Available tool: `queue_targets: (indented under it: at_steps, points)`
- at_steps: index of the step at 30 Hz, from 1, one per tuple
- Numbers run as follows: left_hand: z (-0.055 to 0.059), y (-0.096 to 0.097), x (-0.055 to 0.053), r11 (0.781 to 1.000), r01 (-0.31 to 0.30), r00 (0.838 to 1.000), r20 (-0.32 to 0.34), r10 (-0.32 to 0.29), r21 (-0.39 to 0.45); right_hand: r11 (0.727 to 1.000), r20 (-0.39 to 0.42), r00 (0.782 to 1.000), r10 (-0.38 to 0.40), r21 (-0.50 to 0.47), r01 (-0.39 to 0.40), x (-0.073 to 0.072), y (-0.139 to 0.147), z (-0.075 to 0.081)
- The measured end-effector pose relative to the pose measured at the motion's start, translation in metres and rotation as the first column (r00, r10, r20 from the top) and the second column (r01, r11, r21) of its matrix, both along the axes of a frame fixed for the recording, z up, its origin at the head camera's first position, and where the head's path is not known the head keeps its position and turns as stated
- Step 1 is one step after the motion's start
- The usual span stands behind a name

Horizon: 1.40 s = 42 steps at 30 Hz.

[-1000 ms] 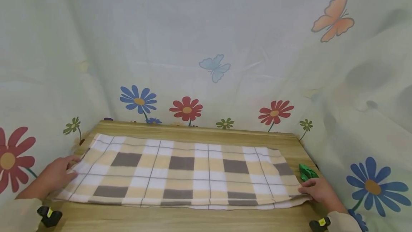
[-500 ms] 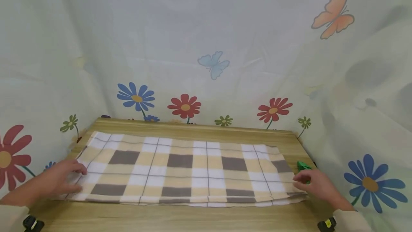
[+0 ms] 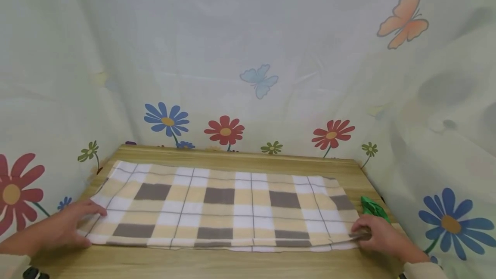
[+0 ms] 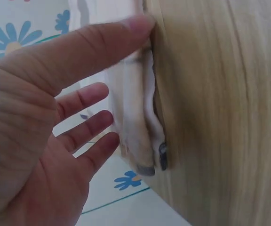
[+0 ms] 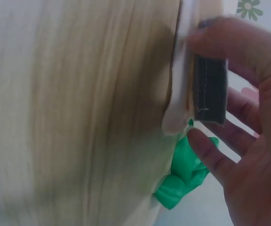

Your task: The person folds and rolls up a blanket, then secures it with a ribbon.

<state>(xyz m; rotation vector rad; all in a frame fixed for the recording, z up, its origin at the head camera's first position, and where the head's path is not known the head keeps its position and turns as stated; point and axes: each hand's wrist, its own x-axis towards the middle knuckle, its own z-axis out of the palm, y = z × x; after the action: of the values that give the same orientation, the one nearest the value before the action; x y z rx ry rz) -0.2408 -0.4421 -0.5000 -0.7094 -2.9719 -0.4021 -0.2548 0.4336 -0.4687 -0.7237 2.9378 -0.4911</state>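
A folded checked cloth [image 3: 232, 210], in white, cream and grey-brown, lies lengthwise across the wooden table. Its layered front edge [image 4: 134, 108] shows close up in the left wrist view. At its left end is my left hand [image 3: 71, 225], thumb by the front corner and fingers spread over the side, loosely bent and not closed on it. My right hand [image 3: 381, 236] is at the right front corner. There the thumb and fingers pinch the cloth's grey hemmed edge [image 5: 211, 89], with the thumb in front and the other fingers behind.
A crumpled shiny green thing [image 3: 373, 208] lies on the table just beyond my right hand. The wooden table [image 3: 193, 266] ends against pale curtains [image 3: 217, 33] printed with flowers and butterflies, which enclose the back and both sides.
Both hands held the cloth's ends a second ago, then let go and lifted slightly. Now they are lower at the front corners, the right one gripping the edge. The cloth has stayed in place.
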Motion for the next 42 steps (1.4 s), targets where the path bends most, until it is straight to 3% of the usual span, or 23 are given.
queue_targets:
  at_steps: [6, 9, 12, 16, 21, 26, 30, 33, 38, 42]
  points:
    - [-0.007, -0.008, -0.004, 0.984, 0.141, 0.989, -0.069, -0.134, 0.107, 0.991, 0.072, 0.989, -0.131, 0.042, 0.128, -0.003, -0.003, 0.001]
    - [-0.006, -0.008, -0.004, 0.979, 0.161, 0.986, -0.065, -0.153, 0.129, 0.979, 0.113, 0.973, -0.201, 0.064, 0.195, -0.004, -0.007, 0.002]
    - [-0.001, -0.007, -0.003, 0.983, 0.123, 0.992, -0.012, -0.123, 0.133, 0.975, 0.126, 0.967, -0.22, 0.068, 0.213, -0.004, -0.008, 0.003]
    - [0.007, -0.004, -0.002, 0.994, 0.013, 0.995, 0.101, -0.024, 0.107, 0.982, 0.119, 0.975, -0.185, 0.061, 0.179, -0.004, -0.007, 0.001]
    - [0.012, 0.003, -0.002, 0.996, -0.067, 0.991, 0.12, 0.06, 0.051, 0.994, 0.092, 0.99, -0.102, 0.04, 0.099, -0.004, -0.002, 0.0]
    - [0.008, 0.005, -0.001, 0.995, -0.084, 0.995, 0.065, 0.08, 0.054, 1.0, 0.056, 0.998, -0.011, -0.015, 0.012, -0.001, 0.002, 0.0]
    - [0.001, 0.002, -0.001, 0.996, 0.024, 0.999, -0.049, -0.02, 0.084, 0.999, 0.061, 0.998, -0.001, -0.036, 0.004, 0.0, 0.003, -0.002]
    - [0.0, -0.001, -0.001, 0.998, 0.049, 0.996, -0.076, -0.045, 0.05, 0.999, 0.065, 0.997, -0.045, -0.021, 0.046, -0.002, 0.002, -0.004]
    - [0.0, 0.0, -0.002, 0.999, -0.021, 0.998, -0.063, 0.023, 0.042, 0.997, 0.032, 0.996, -0.082, 0.002, 0.082, -0.003, 0.001, -0.006]
    - [-0.004, 0.002, 0.0, 0.997, -0.024, 0.992, -0.119, 0.032, 0.067, 0.998, -0.004, 0.999, -0.054, -0.014, 0.054, -0.002, 0.004, -0.009]
